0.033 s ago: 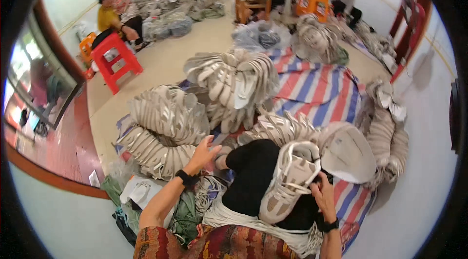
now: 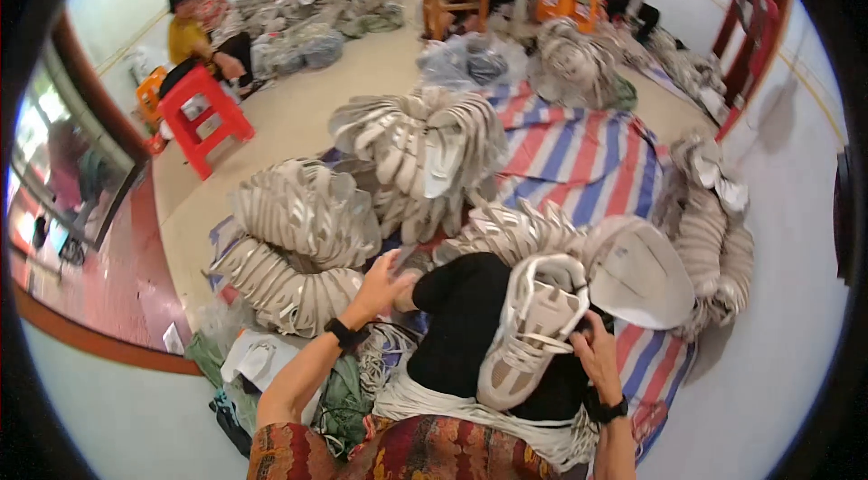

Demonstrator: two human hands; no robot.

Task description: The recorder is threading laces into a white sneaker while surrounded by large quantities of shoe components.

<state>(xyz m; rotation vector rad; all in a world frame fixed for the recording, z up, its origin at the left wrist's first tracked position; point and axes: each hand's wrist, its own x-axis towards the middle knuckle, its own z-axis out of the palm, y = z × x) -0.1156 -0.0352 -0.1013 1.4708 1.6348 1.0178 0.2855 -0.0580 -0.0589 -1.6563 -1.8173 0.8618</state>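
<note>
A beige and white sneaker upper point(image 2: 522, 362) rests on my black-clad right thigh, its toe pointing toward me. Pale laces point(image 2: 532, 337) cross its front, and one strand reaches toward my right thumb. My right hand point(image 2: 597, 355) is closed at the sneaker's right edge; its fingertips are partly hidden, so how it grips the lace is unclear. Raised above my left knee, my left hand point(image 2: 382, 288) is empty with fingers apart. A bundle of white laces point(image 2: 452, 403) lies across my lap.
Nested stacks of uppers point(image 2: 303, 209) stand before me on a striped sheet point(image 2: 579, 155), with a large pale stack point(image 2: 637, 272) beside my right knee. A red stool point(image 2: 206, 118) stands at left. Several people sit farther back among piles. Green cloth point(image 2: 345, 408) lies by my left arm.
The view has shifted slightly, moving the room a little left and up in the picture. My hands keep nearly the same poses, and the sneaker stays on my thigh.
</note>
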